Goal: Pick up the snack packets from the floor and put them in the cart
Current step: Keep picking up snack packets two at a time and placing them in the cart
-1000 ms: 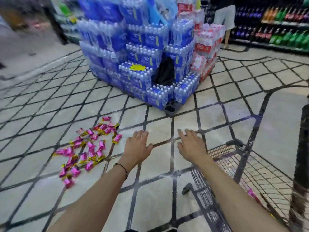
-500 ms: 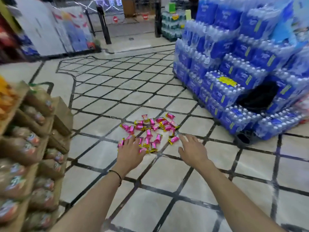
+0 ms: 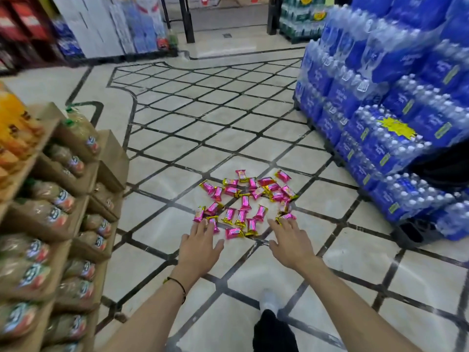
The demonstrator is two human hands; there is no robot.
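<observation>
Several pink and gold snack packets [image 3: 245, 202] lie scattered in a loose heap on the tiled floor ahead of me. My left hand [image 3: 200, 248] reaches out palm down with fingers spread, its fingertips over the near left edge of the heap, and holds nothing. My right hand [image 3: 291, 243] is stretched out the same way at the near right edge, fingers apart and empty. The cart is out of view.
A tall stack of blue shrink-wrapped water bottle packs [image 3: 396, 118] stands on a pallet at the right. Cardboard display shelves [image 3: 76, 199] with bagged goods line the left. My foot in a white shoe [image 3: 269, 302] stands on the floor below my hands.
The view has swung left, away from the cart, which has left the frame. The packets now lie straight ahead and closer, and both hands have moved out to the heap's near edge.
</observation>
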